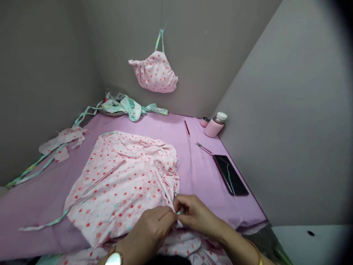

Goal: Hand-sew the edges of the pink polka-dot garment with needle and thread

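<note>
On my feed, the left hand (147,230), a wristwatch (113,258) at its wrist, and the right hand (197,215), a gold bangle (256,252) at its wrist, were close together, both clamped on the edge of a pink dotted cloth (121,184) beside a thin teal strip (178,212). That cloth lay spread on a lilac sheet (209,191), with a second dotted piece (182,246) bunched just below the hands. From the hands, a black phone (230,175) sat at 2 o'clock, a small metal tool (204,148) just beside its top corner. A red pencil (186,128) lay at 12 o'clock, and a pink flask (214,125) and small pink cup (204,122) stood at 1 o'clock. Pink scraps (63,141) and long teal ties (35,169) lay at 10 o'clock, and a basket of teal-and-white fabric (121,106) sat at 11 o'clock. Farthest, at 12 o'clock, a dotted pouch (154,71) hung against the wall (204,48) from a teal loop (159,40).
</note>
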Available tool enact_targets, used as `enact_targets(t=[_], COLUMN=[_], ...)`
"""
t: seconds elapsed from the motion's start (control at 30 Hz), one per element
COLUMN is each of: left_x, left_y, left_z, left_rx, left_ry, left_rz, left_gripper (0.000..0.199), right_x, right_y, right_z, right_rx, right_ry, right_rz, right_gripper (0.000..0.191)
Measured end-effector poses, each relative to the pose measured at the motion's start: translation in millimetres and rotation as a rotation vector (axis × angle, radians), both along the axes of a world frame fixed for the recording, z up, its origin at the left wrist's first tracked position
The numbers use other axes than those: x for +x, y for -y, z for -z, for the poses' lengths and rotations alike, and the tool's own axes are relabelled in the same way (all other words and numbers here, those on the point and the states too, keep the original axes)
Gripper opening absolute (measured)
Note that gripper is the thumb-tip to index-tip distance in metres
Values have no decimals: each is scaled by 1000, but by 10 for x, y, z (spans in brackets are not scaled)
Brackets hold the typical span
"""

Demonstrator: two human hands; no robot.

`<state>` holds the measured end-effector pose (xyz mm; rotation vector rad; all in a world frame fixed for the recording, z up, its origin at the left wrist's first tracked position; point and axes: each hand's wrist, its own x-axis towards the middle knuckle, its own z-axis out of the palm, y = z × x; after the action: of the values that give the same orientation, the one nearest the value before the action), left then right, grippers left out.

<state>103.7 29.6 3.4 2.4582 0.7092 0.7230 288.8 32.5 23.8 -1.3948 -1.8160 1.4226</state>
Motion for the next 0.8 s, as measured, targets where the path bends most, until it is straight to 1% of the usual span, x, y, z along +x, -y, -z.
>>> enact_targets(t=[0.07,0.2,0.3,0.37,0.47,0.57,0.63,0.7,0.73,0.8], left_x=[-6,-18,-15,-10,12,56,93,135,158,202], left_y=[10,35,52,66,89,109,127,159,178,218], left_z=[-20,-53,-69,-86,-125,-170,-204,-239,-253,-268], left_rx=[-1,-11,-24,-109,-259,-283,-313,-382,-404,-385], left_ry=[3,7,45,69,20,-50,-54,-38,-31,-26], left_rz=[-16,-54,-72,-141,-281,-320,-336,-351,-344,-292], left_gripper=[18,17,18,17,7,10,15,19,20,20], right_x=[-36,-79,-108,-132,-166,-175,-151,-108,-86,-54], right_y=[28,80,97,94,84,86,89,83,76,55], right_z=[17,37,37,32,30,57,86,110,118,129], right_rx=[91,262,390,407,349,325,395,570,682,864], right_ry=[56,149,177,179,172,155,175,220,251,307], right_rz=[-18,-2,-40,-9,85,118,116,31,-43,-202], right_gripper=[23,31,30,23,21,23,27,34,37,35])
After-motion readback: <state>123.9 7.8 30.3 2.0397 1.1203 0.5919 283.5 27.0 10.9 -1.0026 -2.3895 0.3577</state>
